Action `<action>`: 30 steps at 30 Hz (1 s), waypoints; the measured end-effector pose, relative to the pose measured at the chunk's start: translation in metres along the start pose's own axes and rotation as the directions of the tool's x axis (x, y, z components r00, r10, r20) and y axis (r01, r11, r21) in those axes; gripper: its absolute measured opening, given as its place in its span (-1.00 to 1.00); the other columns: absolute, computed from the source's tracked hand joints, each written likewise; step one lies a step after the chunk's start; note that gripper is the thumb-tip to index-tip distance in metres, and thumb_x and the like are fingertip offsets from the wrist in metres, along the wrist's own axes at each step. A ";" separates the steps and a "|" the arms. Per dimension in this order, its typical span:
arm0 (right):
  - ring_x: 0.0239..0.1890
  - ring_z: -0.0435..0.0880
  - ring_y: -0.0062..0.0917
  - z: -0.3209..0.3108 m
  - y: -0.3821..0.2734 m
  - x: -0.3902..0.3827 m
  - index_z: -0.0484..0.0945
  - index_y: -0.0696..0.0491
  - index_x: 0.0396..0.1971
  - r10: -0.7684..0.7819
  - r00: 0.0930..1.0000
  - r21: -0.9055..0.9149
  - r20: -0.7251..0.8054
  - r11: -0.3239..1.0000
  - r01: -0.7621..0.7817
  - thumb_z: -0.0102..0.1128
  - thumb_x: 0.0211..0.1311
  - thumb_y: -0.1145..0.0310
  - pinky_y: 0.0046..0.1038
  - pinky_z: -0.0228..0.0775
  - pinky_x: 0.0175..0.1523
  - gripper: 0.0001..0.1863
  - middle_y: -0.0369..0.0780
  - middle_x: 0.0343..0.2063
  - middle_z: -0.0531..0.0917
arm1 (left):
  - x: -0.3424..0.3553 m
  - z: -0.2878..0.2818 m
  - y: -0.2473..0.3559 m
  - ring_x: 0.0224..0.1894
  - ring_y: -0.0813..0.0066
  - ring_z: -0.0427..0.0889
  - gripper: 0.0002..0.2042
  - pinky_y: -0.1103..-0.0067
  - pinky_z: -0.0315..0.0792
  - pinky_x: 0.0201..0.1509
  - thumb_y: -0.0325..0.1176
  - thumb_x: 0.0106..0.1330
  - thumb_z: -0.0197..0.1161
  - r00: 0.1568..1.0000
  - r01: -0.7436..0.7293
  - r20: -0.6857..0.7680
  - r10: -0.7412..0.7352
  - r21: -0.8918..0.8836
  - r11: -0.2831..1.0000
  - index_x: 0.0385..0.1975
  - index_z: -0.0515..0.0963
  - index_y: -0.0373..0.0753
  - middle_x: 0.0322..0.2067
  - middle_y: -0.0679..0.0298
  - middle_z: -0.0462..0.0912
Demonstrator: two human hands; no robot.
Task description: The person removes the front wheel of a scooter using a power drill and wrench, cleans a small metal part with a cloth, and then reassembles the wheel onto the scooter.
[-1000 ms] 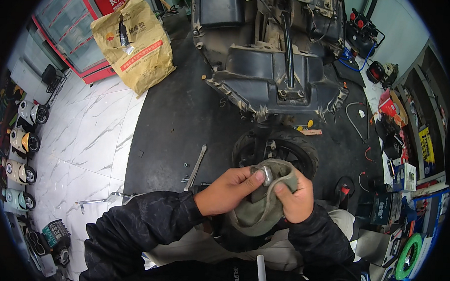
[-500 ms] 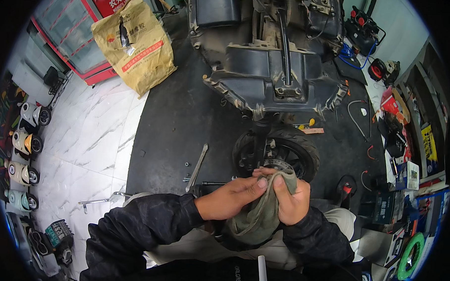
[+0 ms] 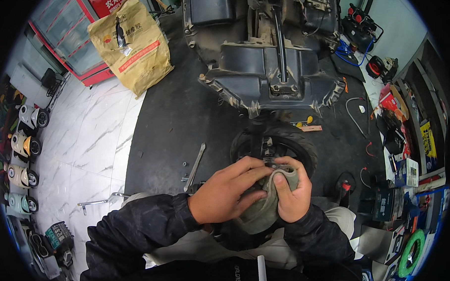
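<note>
A grey-green cloth (image 3: 257, 216) is bunched between my hands, low in front of me. My right hand (image 3: 296, 195) grips its folded upper edge, thumb pressed on the near side. My left hand (image 3: 228, 190) is closed on the cloth's left side, fingers curled over the top and thumb below. What lies inside the folds cannot be made out. Just beyond my hands lies a black wheel with its tyre (image 3: 309, 148), partly hidden by them. Above it stands the dusty black underside of a vehicle body (image 3: 257, 67).
A wrench (image 3: 197, 164) and small metal parts lie on the dark mat to the left. Yellow-handled tools (image 3: 309, 121) lie beyond the wheel. A yellow sack (image 3: 134, 48) leans by a red-framed glass cabinet (image 3: 72, 36). Shelves with boxes (image 3: 407, 174) line the right side.
My left hand has turned palm-down and its fingers have moved up over the cloth's top edge. The cloth's top is now folded over more in my right hand.
</note>
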State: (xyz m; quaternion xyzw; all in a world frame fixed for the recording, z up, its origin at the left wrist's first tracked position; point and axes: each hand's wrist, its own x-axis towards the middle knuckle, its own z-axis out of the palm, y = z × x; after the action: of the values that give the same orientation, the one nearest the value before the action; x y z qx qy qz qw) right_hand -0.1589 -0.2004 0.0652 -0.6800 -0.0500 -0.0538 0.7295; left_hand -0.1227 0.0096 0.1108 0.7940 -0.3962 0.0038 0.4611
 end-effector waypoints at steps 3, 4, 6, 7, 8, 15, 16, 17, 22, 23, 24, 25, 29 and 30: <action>-0.07 0.65 -0.68 0.001 0.000 -0.004 0.55 0.15 0.22 -0.008 0.999 0.029 0.040 1.000 0.007 0.39 0.54 0.28 -0.55 0.51 0.09 -0.59 -0.29 -0.11 0.69 | -0.004 0.001 0.004 0.11 0.02 0.68 -0.44 0.33 0.62 0.18 -0.51 0.27 0.53 0.999 0.039 0.013 -0.039 -0.060 0.997 0.30 0.55 -0.29 0.13 0.07 0.56; -0.08 0.65 -0.68 0.002 0.000 -0.004 0.56 0.16 0.20 -0.022 0.999 0.016 0.043 1.000 0.021 0.39 0.54 0.28 -0.55 0.51 0.09 -0.60 -0.30 -0.12 0.70 | -0.005 0.001 0.005 0.12 0.04 0.68 -0.44 0.34 0.62 0.20 -0.53 0.26 0.54 0.999 0.050 0.018 -0.049 -0.089 0.995 0.30 0.56 -0.27 0.12 0.07 0.56; -0.08 0.65 -0.67 0.004 -0.001 -0.005 0.58 0.16 0.17 -0.002 0.999 0.006 0.052 1.000 0.002 0.39 0.54 0.28 -0.56 0.51 0.09 -0.63 -0.30 -0.14 0.71 | -0.007 -0.003 0.004 0.06 0.11 0.69 -0.45 0.37 0.61 0.18 -0.53 0.28 0.53 0.998 0.056 0.043 -0.053 -0.072 0.996 0.29 0.56 -0.28 0.12 0.08 0.56; -0.08 0.65 -0.68 0.006 -0.002 -0.005 0.59 0.17 0.15 0.003 0.999 0.010 0.037 1.000 -0.003 0.38 0.55 0.28 -0.56 0.51 0.09 -0.65 -0.30 -0.15 0.71 | -0.008 -0.004 0.003 0.03 0.14 0.70 -0.46 0.38 0.60 0.16 -0.53 0.28 0.53 0.997 0.059 0.060 -0.055 -0.068 0.996 0.29 0.56 -0.29 0.12 0.08 0.56; -0.08 0.65 -0.68 0.008 -0.004 -0.005 0.60 0.17 0.13 -0.001 1.000 0.010 0.017 1.000 0.001 0.37 0.56 0.28 -0.56 0.51 0.08 -0.66 -0.31 -0.16 0.71 | -0.008 -0.005 0.003 0.01 0.18 0.69 -0.46 0.40 0.60 0.15 -0.52 0.28 0.53 0.994 0.090 0.066 -0.082 -0.131 0.987 0.28 0.56 -0.29 0.12 0.08 0.56; -0.10 0.65 -0.69 0.007 -0.012 0.000 0.63 0.19 0.11 0.144 0.989 0.193 -0.039 0.972 -0.134 0.26 0.64 0.17 -0.56 0.50 0.09 -0.63 -0.31 -0.15 0.73 | -0.006 -0.007 -0.002 -0.06 0.27 0.67 -0.48 0.44 0.57 0.10 -0.50 0.30 0.54 0.995 0.058 -0.063 -0.080 -0.296 0.953 0.27 0.58 -0.26 0.12 0.09 0.58; -0.10 0.65 -0.67 0.008 -0.011 0.000 0.61 0.19 0.13 0.139 0.990 0.198 -0.028 0.971 -0.130 0.24 0.65 0.16 -0.56 0.51 0.09 -0.62 -0.30 -0.15 0.73 | -0.006 -0.007 -0.002 -0.05 0.25 0.67 -0.49 0.43 0.58 0.10 -0.50 0.30 0.54 0.992 0.064 -0.085 -0.092 -0.293 0.954 0.27 0.59 -0.26 0.12 0.09 0.58; -0.10 0.66 -0.66 0.011 -0.008 0.000 0.60 0.20 0.15 0.142 0.989 0.217 -0.028 0.967 -0.133 0.23 0.66 0.15 -0.55 0.51 0.09 -0.60 -0.29 -0.15 0.73 | -0.006 -0.007 -0.003 -0.02 0.24 0.67 -0.49 0.43 0.57 0.12 -0.51 0.29 0.54 0.992 0.048 -0.101 -0.074 -0.240 0.970 0.26 0.60 -0.26 0.12 0.09 0.59; -0.10 0.72 -0.58 0.018 0.002 -0.004 0.52 0.24 0.27 0.074 0.992 0.227 0.102 0.969 -0.095 0.16 0.69 0.13 -0.51 0.57 0.06 -0.53 -0.18 -0.13 0.75 | -0.006 0.000 -0.008 0.17 0.12 0.59 -0.46 0.34 0.53 0.24 -0.56 0.23 0.52 0.991 0.047 -0.123 -0.056 -0.079 0.996 0.27 0.60 -0.24 0.16 0.11 0.58; -0.10 0.72 -0.58 0.018 0.003 -0.004 0.52 0.24 0.27 0.111 0.988 0.251 0.110 0.958 -0.136 0.15 0.69 0.14 -0.51 0.57 0.05 -0.53 -0.17 -0.13 0.75 | -0.006 0.003 -0.009 0.17 0.15 0.61 -0.46 0.36 0.53 0.23 -0.57 0.24 0.50 0.989 0.038 -0.138 -0.047 -0.072 0.997 0.27 0.61 -0.24 0.16 0.10 0.58; -0.11 0.72 -0.58 0.018 0.003 -0.004 0.51 0.24 0.28 0.150 0.983 0.299 0.101 0.938 -0.174 0.14 0.70 0.15 -0.51 0.58 0.05 -0.54 -0.17 -0.13 0.75 | -0.006 0.005 -0.011 0.17 0.17 0.62 -0.46 0.38 0.53 0.23 -0.58 0.24 0.48 0.987 0.029 -0.153 -0.039 -0.065 0.997 0.27 0.61 -0.25 0.15 0.09 0.59; -0.11 0.72 -0.58 0.017 0.003 -0.004 0.51 0.24 0.28 0.138 0.985 0.304 0.103 0.939 -0.164 0.14 0.70 0.15 -0.51 0.58 0.05 -0.54 -0.17 -0.14 0.75 | -0.006 0.007 -0.012 0.17 0.20 0.63 -0.47 0.40 0.53 0.23 -0.59 0.24 0.46 0.985 0.022 -0.169 -0.032 -0.057 0.998 0.27 0.61 -0.25 0.15 0.08 0.60; -0.12 0.71 -0.57 0.013 -0.001 -0.005 0.50 0.23 0.30 0.120 0.990 0.353 0.077 0.925 -0.140 0.11 0.72 0.16 -0.51 0.58 0.06 -0.54 -0.17 -0.14 0.74 | -0.009 0.018 -0.008 0.23 0.25 0.60 -0.50 0.39 0.49 0.31 -0.58 0.33 0.42 0.977 0.108 -0.136 -0.165 -0.350 0.931 0.30 0.58 -0.31 0.23 0.08 0.56; -0.12 0.71 -0.57 0.012 -0.002 -0.005 0.50 0.23 0.30 0.112 0.990 0.369 0.085 0.919 -0.136 0.10 0.72 0.16 -0.51 0.57 0.07 -0.55 -0.17 -0.13 0.73 | -0.011 0.022 -0.006 0.25 0.26 0.59 -0.51 0.39 0.47 0.33 -0.57 0.35 0.41 0.970 0.135 -0.127 -0.206 -0.420 0.897 0.30 0.57 -0.32 0.25 0.08 0.55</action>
State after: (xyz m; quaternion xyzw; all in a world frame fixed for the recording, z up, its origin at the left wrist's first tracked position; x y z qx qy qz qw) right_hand -0.1644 -0.1882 0.0672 -0.5317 -0.0389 0.0242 0.8457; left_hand -0.1338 0.0019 0.0897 0.7085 -0.2767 -0.0528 0.6471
